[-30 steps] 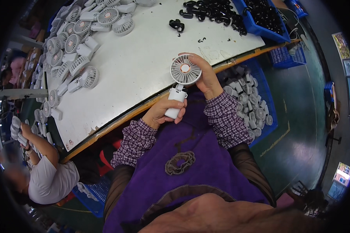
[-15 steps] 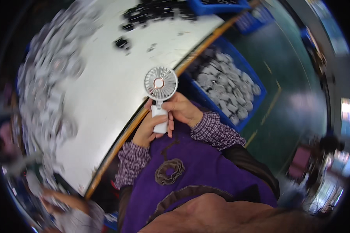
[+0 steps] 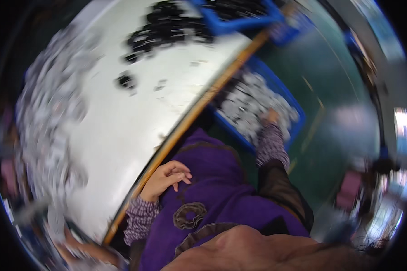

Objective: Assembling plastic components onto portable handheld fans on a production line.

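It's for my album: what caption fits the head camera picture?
Left hand empty at the white table edge; right hand reaching into the blue bin of pale parts.

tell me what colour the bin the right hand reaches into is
Blue, seen in the head view: the bin.

Motion blur smears nearly everything. The right hand [image 3: 271,116] is sunk among the white parts in the blue crate [image 3: 298,124], so its fingers are hidden and whether it grips anything cannot be told. Those parts are a pale smudge, their shapes unreadable. The grey-white heap [image 3: 49,117] along the far side of the desk [image 3: 122,135] blurs into streaks. The black pieces [image 3: 167,31] are too small and soft to identify. Another person's arm [image 3: 83,250] is cut off by the rim.
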Tool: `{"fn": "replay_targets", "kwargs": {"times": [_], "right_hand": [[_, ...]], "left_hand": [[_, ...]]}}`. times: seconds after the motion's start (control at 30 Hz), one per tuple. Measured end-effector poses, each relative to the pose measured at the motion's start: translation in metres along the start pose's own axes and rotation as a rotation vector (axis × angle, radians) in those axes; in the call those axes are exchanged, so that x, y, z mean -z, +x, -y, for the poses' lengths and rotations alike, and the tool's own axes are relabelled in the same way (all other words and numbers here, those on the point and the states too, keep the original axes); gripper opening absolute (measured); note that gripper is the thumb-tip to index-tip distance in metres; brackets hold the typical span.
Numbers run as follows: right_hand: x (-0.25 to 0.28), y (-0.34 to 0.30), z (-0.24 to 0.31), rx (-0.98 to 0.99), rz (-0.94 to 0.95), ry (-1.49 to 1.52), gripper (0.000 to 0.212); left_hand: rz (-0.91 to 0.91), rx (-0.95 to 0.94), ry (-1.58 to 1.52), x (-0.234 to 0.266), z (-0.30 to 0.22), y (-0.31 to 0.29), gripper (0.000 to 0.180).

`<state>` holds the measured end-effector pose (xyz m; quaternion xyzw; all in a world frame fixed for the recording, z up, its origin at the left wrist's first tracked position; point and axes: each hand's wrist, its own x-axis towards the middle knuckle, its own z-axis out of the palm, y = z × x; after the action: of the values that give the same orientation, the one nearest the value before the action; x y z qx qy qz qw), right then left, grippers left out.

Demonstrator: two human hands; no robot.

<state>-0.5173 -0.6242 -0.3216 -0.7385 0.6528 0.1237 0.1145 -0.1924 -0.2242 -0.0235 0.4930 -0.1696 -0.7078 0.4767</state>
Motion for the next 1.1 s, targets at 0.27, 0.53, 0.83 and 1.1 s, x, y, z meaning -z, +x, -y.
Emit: {"fn": "replay_targets", "kwargs": {"times": [0.27, 0.53, 0.83, 1.1], "right_hand": [[-0.026, 0.042, 0.011, -0.274, 0.108, 1.686, 0.027], [-0.025, -0.092, 0.081, -0.212, 0.490, 1.386, 0.022], [0.189, -0.236, 0.182, 0.864, 0.686, 1.318, 0.016], [0.231, -0.332, 0.330, 1.527, 0.741, 0.786, 0.014]], "left_hand": [[-0.713, -0.203, 0.041, 0.062, -0.001, -0.123, 0.018], [-1.629, -0.698, 0.647, 0.128, -0.011, -0.238, 0.009], [-1.935, -0.331, 0.965, 0.140, 0.015, -0.287, 0.035], [-1.630, -0.049, 1.088, 0.195, 0.062, -0.312, 0.059]]}}
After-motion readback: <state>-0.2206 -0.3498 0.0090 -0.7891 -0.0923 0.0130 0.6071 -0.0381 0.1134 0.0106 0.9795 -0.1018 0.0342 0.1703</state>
